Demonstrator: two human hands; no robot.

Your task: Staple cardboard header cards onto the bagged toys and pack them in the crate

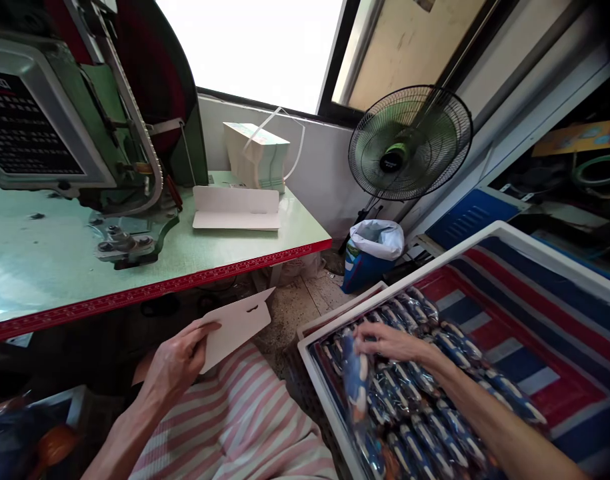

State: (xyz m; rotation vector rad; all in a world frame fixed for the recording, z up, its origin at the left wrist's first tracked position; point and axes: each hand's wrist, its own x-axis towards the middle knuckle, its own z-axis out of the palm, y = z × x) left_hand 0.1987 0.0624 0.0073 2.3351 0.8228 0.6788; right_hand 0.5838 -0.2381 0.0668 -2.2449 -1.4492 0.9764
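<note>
- One white card (237, 331), folded near its far end, sits in the left hand (177, 357), thumb and fingers closed on its near left edge; it should be light, stiff and easily creased, best held by an edge.
- Right hand (379, 341) pinches the far end of a blurred wrapped pack (355, 380) over the white tray (499, 230); its clear film is likely slippery.
- Far left, above the counter (45, 253), a dark panel (22, 127) shows 知; its smaller lines are unreadable.
</note>
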